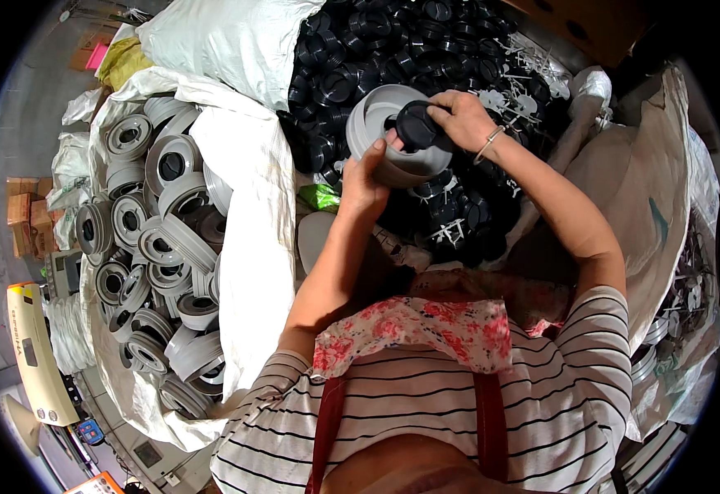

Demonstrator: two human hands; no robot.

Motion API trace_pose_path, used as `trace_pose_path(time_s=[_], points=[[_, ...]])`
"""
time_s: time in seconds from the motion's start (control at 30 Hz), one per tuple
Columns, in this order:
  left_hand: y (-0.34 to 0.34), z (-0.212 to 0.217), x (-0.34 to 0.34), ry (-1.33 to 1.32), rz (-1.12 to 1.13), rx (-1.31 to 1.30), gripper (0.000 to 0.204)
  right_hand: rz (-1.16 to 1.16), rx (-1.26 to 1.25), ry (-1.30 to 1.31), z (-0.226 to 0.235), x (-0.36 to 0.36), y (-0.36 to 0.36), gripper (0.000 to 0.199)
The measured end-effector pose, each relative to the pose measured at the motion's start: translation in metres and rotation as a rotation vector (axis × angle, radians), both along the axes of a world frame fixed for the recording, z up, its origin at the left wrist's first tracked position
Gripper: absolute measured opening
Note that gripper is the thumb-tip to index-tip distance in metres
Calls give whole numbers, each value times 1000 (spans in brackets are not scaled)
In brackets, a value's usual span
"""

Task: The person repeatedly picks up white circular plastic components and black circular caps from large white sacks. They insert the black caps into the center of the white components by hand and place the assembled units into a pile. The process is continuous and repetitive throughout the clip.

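My left hand grips a round grey plastic part, broad and bowl-like, with a stepped rim. Its thumb lies over the near left edge, and fingertips show through the opening in the middle. A round black cap is pinched in my right hand, held against the middle of the grey part. Whether the cap is seated there or only touching, I cannot tell. Both hands are above a large heap of black caps, some of which lie just beyond the grey part.
On the left stands a white woven sack full of grey round parts, several with black centres. White spindly plastic pieces lie among the caps. A beige sack is at the right, a cream-coloured machine at the lower left.
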State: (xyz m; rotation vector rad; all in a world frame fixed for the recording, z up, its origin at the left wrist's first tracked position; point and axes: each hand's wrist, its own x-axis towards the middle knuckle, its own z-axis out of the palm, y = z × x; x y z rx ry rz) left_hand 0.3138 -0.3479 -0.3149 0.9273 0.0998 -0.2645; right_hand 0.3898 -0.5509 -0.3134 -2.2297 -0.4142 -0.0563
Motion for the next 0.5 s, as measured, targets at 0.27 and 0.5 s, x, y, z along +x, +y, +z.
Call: trace_pose_path(time_s=[0.27, 0.5], points=[[-2, 19, -23, -71, -10, 90, 43, 255, -79, -58, 36, -37, 12, 73], [13, 39, -25, 53, -165, 154, 40, 517, -334, -394, 44, -56, 7, 71]])
